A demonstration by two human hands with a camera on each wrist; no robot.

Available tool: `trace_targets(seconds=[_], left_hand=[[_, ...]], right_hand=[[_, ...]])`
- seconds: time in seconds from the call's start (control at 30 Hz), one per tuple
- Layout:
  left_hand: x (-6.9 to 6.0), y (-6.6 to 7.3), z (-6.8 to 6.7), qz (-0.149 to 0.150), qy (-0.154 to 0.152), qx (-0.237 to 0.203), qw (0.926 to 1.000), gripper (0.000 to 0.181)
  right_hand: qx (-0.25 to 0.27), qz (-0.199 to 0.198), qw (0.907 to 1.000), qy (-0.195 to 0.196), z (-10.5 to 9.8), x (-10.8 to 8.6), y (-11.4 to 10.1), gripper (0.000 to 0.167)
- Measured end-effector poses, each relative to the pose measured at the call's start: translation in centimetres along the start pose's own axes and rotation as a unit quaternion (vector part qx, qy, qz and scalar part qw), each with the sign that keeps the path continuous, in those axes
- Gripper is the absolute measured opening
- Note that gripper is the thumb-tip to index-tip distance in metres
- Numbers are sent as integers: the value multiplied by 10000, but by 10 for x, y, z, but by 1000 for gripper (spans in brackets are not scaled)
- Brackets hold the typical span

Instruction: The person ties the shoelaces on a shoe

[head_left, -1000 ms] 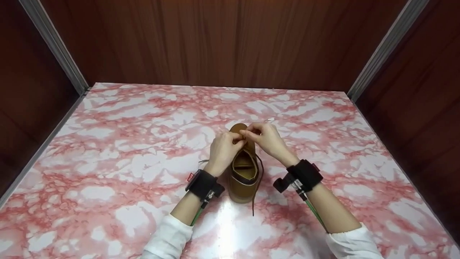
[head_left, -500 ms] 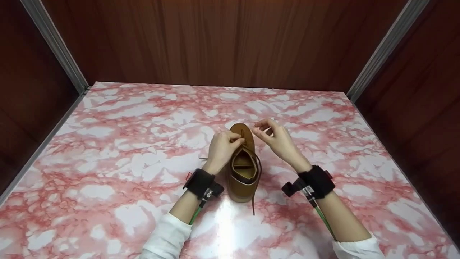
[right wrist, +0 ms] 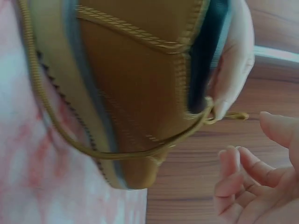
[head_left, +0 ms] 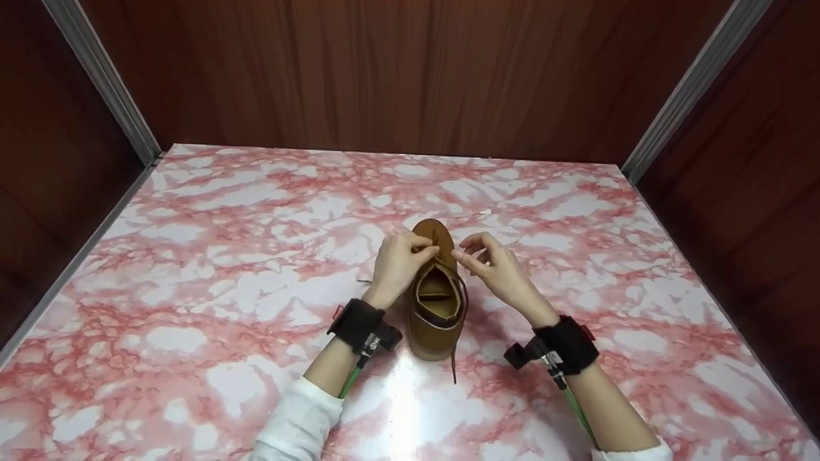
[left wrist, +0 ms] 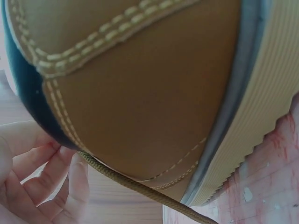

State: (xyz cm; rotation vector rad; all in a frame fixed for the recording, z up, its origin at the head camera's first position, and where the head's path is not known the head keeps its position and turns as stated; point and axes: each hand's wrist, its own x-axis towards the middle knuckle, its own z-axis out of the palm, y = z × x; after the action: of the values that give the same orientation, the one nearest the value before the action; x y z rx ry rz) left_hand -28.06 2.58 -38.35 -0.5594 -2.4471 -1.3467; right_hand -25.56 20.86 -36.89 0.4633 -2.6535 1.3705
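A brown lace-up shoe [head_left: 435, 339] stands on the table, toe pointing away from me. My left hand [head_left: 396, 266] is at the front of its opening, thumb and index finger pinching the shoelace. In the right wrist view, a small loop of the shoelace [right wrist: 238, 115] sticks out past the left fingertips. The right hand [head_left: 500, 270] hovers just right of the shoe, and in its wrist view the thumb and fingers are apart with nothing between them. One lace end [right wrist: 88, 150] hangs in a curve down the shoe's right side. The left hand partly hides the lacing.
The table [head_left: 224, 282] has a red and white marbled top. Dark wood-grain panels [head_left: 384, 77] stand behind it and on both sides, joined by grey metal posts [head_left: 106, 83]. Another lace end [head_left: 364, 282] shows left of the left hand.
The right hand has drawn away from the lace and the left fingertips to the right, then come down a little towards me. The left hand keeps its pinch in nearly the same place.
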Motion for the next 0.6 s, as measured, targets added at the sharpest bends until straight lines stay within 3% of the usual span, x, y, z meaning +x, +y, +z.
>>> trace_targets(seconds=[0.37,0.5,0.6], left_hand=[[1,0,0,52,5,74,10000,9],[1,0,0,20,-5,98,10000,10],[1,-1,0,-40,10,71,10000,10]], right_hand=[[143,793,9926,-904,11,-7,23,37],[294,735,9921,-969,8,-7,26,33],[364,447,9942,-909,4,-6,26,29]])
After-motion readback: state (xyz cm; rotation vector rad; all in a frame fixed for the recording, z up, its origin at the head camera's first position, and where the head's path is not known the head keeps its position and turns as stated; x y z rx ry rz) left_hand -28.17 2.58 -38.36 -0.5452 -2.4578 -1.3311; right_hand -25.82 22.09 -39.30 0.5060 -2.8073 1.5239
